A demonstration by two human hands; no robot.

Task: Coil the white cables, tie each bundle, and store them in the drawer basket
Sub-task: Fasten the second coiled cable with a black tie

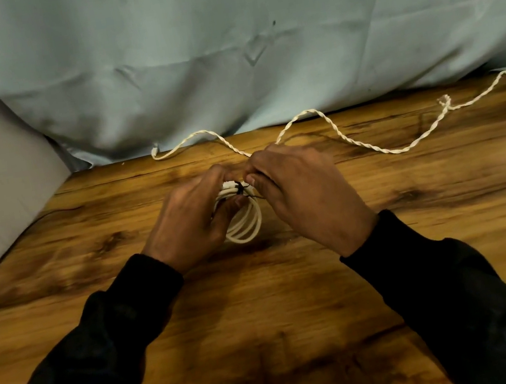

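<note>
A: How far along is it?

B: One white cable is coiled into a bundle and sits between both sets of fingers, just above the bench. The left hand curls its fingers around the coil. The right hand pinches a thin black tie at the top of the loops, so I judge the tying is under way, not finished

A: What is left?

B: A second, twisted white cable lies loose beyond the fingertips, snaking away to the right. It needs coiling and tying, then both go into the basket, which I cannot see

A: Anything in the way?

B: Only a pale blue cloth hanging behind the bench; the loose cable runs close behind the knuckles and could snag
</note>
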